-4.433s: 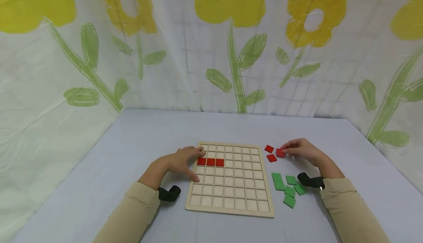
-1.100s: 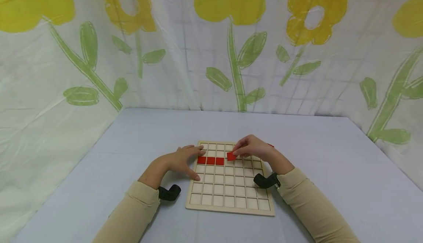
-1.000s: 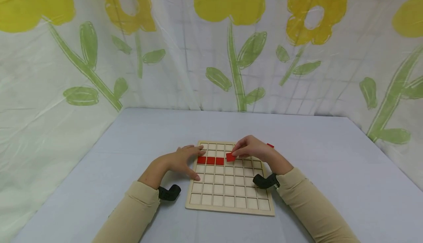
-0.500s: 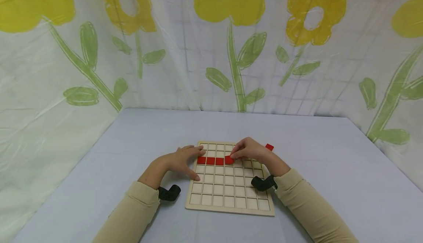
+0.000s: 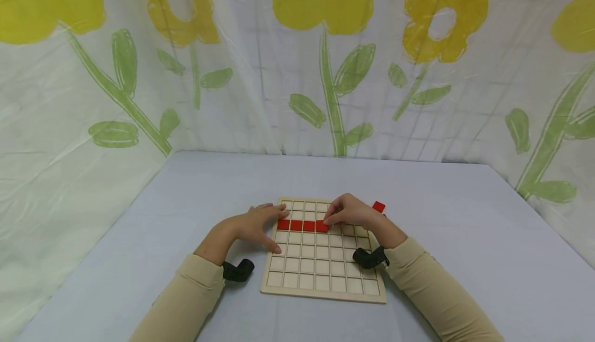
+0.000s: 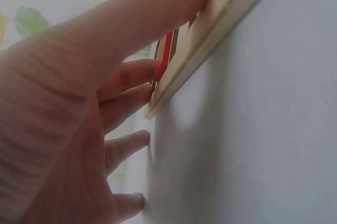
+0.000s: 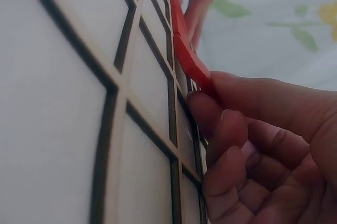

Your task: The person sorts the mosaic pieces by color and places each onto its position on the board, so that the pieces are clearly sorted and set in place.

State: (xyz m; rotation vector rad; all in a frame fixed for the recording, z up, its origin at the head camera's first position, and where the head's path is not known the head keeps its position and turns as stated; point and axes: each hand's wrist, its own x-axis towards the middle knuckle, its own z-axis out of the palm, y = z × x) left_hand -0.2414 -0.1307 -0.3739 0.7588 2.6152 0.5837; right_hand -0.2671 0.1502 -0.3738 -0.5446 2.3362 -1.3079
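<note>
My right hand pinches a red square tile between thumb and fingertips at the wooden grid board's third row, fourth cell. In the right wrist view this tile is tilted, its near edge raised at the fingers. Three more red tiles lie in a line to its left, in that row's first cells. My left hand rests at the left rim of the board, fingers spread. Its thumb lies on the rim in the left wrist view, while other fingertips touch the board's edge and the table.
A loose red tile lies on the table past the board's right edge, with a bit of another showing at the right wrist. The white table backs onto a flower-printed curtain. Black wrist cameras sit on both wrists.
My right hand has carried a red tile leftward from the loose pile onto the board, then lowered it beside the other three. My right arm now hides the green tiles. The left hand stays put.
</note>
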